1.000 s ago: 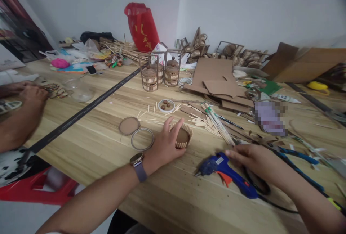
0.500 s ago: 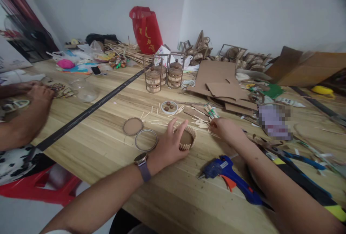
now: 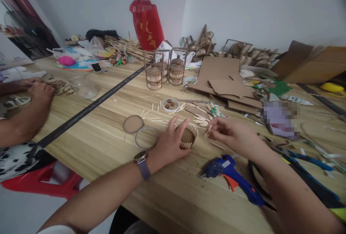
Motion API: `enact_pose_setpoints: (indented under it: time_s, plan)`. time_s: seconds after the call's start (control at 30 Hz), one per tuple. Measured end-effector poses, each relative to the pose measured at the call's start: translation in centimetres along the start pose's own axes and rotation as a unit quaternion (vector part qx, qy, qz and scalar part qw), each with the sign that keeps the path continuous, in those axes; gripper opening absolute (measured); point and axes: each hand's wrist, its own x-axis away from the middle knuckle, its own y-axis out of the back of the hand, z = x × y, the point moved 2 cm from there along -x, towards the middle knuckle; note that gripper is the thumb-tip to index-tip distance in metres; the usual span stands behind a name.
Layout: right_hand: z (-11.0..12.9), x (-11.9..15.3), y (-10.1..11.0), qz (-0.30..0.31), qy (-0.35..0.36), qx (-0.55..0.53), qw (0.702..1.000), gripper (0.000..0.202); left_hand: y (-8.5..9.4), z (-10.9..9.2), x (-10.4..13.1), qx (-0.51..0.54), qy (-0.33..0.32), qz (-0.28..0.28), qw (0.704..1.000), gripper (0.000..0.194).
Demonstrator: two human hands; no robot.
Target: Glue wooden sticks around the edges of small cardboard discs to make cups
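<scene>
A small round basket with a brown base and a wall of short pale sticks sits on the table. My left hand, a watch on its wrist, grips it from the left with thumb and fingers about the wall. To the right, my right hand is raised with its fingers pinched on what looks like a short stick, only its pale tip showing. Loose sticks lie just beyond that hand. A brown disc and a bare ring lie left of the basket.
A blue glue gun lies near my right forearm, with pliers farther right. Behind stand finished small baskets in frames, cardboard sheets and a red bag. Another person's hands work at the left by a glass jar.
My right hand has come back from the loose sticks toward me, fingers pinched. My left hand keeps its hold on the basket. The view has shifted slightly.
</scene>
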Motion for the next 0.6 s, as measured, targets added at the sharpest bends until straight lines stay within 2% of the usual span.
enact_pose_setpoints:
  time_s: [0.03, 0.1, 0.23, 0.4, 0.6]
  plan:
    - [0.9, 0.3, -0.2, 0.036, 0.017, -0.02, 0.999, 0.013, 0.0, 0.0, 0.0, 0.0, -0.003, -0.001, 1.0, 0.101]
    - [2.3, 0.7, -0.5, 0.059, 0.065, -0.009, 0.996, 0.012, 0.0, 0.0, 0.0, 0.002, -0.008, -0.001, 1.0, 0.101]
    - [2.6, 0.4, -1.4, 0.039, 0.153, 0.027, 0.987, 0.009, 0.0, 0.0, -0.1, 0.002, -0.015, 0.0, 1.0, 0.1]
    - [1.0, -0.1, -2.7, 0.041, 0.183, 0.069, 0.98, 0.01, 0.0, 0.1, -0.1, 0.003, -0.021, 0.002, 1.0, 0.095]
    - [1.1, -0.2, -2.8, 0.047, 0.191, 0.077, 0.977, 0.011, 0.2, -0.1, -0.2, -0.016, -0.02, 0.005, 1.0, 0.093]
